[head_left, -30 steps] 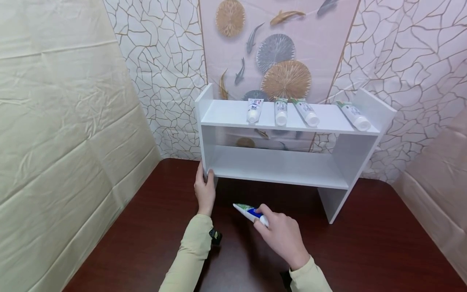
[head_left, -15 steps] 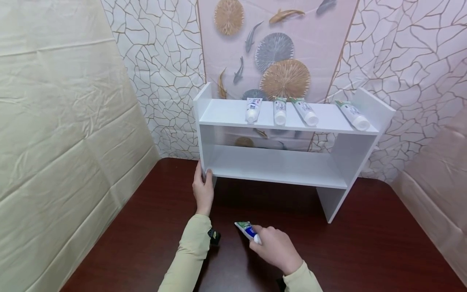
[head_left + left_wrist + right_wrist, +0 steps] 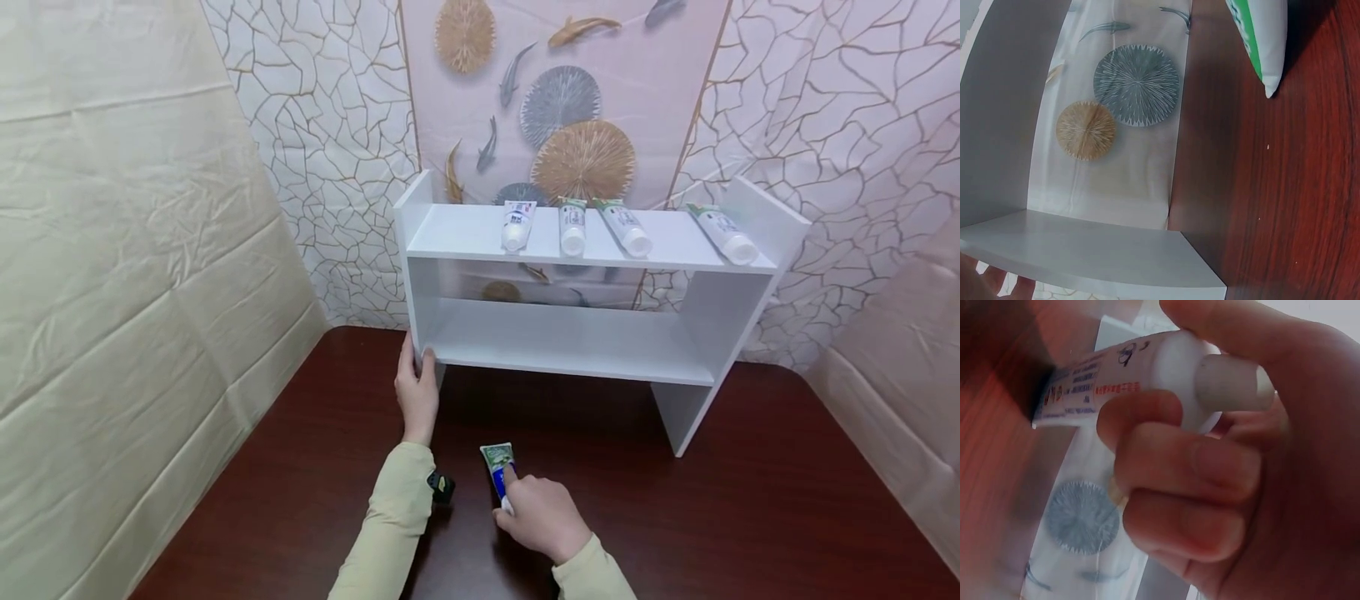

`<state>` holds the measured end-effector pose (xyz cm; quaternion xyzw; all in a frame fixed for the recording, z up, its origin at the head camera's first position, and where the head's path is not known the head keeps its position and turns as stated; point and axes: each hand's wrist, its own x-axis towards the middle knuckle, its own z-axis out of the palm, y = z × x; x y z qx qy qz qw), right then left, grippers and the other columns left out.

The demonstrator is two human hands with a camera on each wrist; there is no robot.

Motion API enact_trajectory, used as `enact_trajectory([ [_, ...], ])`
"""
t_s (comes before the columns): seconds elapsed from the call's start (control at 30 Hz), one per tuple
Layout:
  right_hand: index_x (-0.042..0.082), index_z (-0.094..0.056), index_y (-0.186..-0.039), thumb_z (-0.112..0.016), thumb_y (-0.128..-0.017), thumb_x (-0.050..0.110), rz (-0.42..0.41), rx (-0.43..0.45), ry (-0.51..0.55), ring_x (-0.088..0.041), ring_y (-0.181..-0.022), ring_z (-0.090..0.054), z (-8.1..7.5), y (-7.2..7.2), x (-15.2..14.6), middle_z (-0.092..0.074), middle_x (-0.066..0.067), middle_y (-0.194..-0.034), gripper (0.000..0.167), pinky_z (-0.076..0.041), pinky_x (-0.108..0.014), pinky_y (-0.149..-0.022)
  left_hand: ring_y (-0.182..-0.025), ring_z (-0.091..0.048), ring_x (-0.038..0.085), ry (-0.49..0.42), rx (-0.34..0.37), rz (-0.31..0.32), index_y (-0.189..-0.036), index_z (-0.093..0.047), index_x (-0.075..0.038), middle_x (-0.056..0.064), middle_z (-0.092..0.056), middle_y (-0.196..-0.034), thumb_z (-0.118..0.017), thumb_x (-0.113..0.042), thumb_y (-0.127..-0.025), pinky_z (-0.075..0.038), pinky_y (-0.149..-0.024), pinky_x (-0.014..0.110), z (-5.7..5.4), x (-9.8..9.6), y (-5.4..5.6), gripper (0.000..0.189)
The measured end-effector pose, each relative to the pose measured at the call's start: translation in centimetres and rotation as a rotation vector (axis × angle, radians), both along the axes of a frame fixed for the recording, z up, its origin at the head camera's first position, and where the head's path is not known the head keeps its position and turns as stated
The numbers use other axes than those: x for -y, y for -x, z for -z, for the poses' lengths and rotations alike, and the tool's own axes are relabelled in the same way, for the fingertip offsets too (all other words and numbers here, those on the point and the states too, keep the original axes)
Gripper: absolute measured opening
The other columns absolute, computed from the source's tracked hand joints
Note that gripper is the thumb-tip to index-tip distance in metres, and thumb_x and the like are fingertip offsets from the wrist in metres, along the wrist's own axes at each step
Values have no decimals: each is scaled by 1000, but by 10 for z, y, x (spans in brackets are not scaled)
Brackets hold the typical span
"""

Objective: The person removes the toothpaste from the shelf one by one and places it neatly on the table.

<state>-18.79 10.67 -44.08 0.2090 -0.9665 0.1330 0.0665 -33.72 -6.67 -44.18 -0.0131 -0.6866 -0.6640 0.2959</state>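
A small white desktop shelf [image 3: 562, 342] stands on the dark red table. My left hand [image 3: 417, 400] grips its left side panel low down, thumb in front and fingers behind. In front of the shelf, my right hand [image 3: 546, 515] holds a toothpaste tube [image 3: 497, 467] with a green and blue front. Its white cap [image 3: 1232, 382] shows beside the curled fingers [image 3: 1179, 462] in the right wrist view, and the flat end points away from me. The left wrist view catches the tube's end [image 3: 1266, 47] at the upper right, close over the tabletop.
Several toothpaste tubes lie along the top shelf, such as one at the left [image 3: 517, 225] and one at the right [image 3: 724, 235], caps facing forward. A patterned cloth backdrop [image 3: 330, 167] hangs behind, with plain cloth [image 3: 135, 250] at the left side.
My right hand has lowered and come left towards me with the tube, and the tube has turned so its flat end points more straight away. My left hand stays on the shelf panel.
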Motion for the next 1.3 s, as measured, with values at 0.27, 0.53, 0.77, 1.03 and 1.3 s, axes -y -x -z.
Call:
enact_trajectory([
  [0.27,-15,-59,-121,-69,-75,16,17,-19,-56,-8,-38,-33,17,-4,15,-53,0,-48,56,-26,-26,-37,-134,-47,27,-32,11,16,-147,-41,-29,4,-47,-148,-51,-26,-100,-41,-105,52,6,-1,-1,48],
  [0.53,-17,-54,-125,-67,-70,13,29,-40,-78,-8,-37,-35,32,-4,24,-55,1,-47,64,-25,-26,-37,-133,-47,28,-60,0,12,-147,-42,-28,4,-47,-149,-51,-22,-101,-42,-102,52,7,1,2,48],
  [0.77,-16,-48,-132,-65,-82,18,-7,114,-73,-5,-38,-26,36,-4,21,-37,8,-43,63,-23,-24,-38,-128,-48,35,-52,-3,21,-148,-42,-16,14,-47,-148,-51,-14,-100,-43,-97,52,-7,-1,-11,49],
  [1.03,-17,-48,-132,-66,-82,20,-21,117,-54,-6,-39,-32,36,-3,19,-42,7,-45,65,-27,-25,-39,-124,-51,35,-21,-34,8,-147,-42,-11,16,-48,-146,-50,-11,-100,-45,-90,48,-23,-5,-25,48],
  [1.3,-14,-47,-135,-64,-83,19,-14,156,-48,-4,-38,-25,35,-2,17,-34,10,-43,64,-22,-23,-38,-127,-49,34,-62,-34,28,-147,-43,-18,12,-47,-148,-50,-15,-100,-43,-95,52,-13,-5,-14,47],
])
